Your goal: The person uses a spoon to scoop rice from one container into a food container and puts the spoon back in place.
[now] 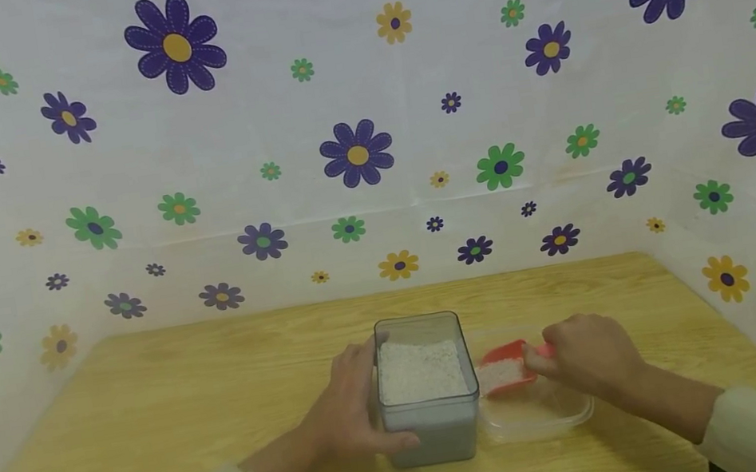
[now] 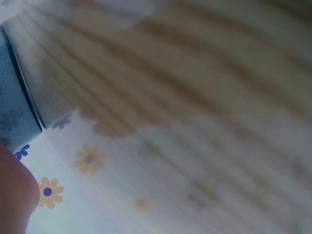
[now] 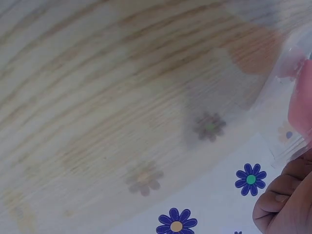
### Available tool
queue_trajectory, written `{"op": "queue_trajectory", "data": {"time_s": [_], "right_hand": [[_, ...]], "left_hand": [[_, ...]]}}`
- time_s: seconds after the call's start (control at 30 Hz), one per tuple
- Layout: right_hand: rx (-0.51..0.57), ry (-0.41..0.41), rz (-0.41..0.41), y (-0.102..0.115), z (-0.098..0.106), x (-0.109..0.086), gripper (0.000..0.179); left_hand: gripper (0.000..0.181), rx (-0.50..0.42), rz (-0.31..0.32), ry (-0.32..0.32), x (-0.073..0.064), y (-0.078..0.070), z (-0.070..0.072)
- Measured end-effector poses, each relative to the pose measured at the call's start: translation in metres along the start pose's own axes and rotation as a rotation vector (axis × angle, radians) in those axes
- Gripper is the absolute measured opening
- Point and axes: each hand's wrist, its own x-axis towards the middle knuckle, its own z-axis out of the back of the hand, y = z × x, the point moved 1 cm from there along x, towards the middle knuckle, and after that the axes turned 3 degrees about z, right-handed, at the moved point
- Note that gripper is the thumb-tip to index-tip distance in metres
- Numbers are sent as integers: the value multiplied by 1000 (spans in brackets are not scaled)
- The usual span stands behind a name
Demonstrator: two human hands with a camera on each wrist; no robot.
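Observation:
A tall grey see-through container (image 1: 434, 430) stands on the table, filled high with white powder (image 1: 420, 371). My left hand (image 1: 355, 412) holds its left side, the thumb across the front and the fingers round the far side. To the right, my right hand (image 1: 587, 356) grips the handle of a red scoop (image 1: 506, 349) that carries white powder. The scoop is over a low clear plastic tub (image 1: 538, 425), close to the container's right wall. In the left wrist view the container (image 2: 17, 97) shows at the left edge; in the right wrist view the scoop (image 3: 301, 100) is partly cut off.
The wooden table (image 1: 212, 396) carries the container and the tub side by side near its front. A white cloth with printed flowers (image 1: 356, 78) rises behind the table and along both sides.

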Motion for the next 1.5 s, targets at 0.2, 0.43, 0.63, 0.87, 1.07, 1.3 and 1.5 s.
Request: {"op": "queue_trajectory", "data": {"time_s": [0.2,0.43,0.63,0.87,1.07,1.3,1.5], "right_hand": [[-31,24,56,1,6,7,46],[-29,54,96,4,15,19,42],[-55,93,107,4,21,22,44],[-91,120,109,1,24,20,44],[-116,145,115,1,30,21,48],[-151,162,119,2,33,23,48],[-190,179,123,4,34,25,50]], "left_hand": [[123,3,-2,0,2,0,0],[122,-10,11,8,1,0,0],[122,-11,10,9,1,-1,0],[122,-4,-3,7,1,-1,0],[122,-3,-16,4,1,0,2],[122,-30,-7,7,0,-1,2],[122,-27,15,19,-1,-1,2]]}}
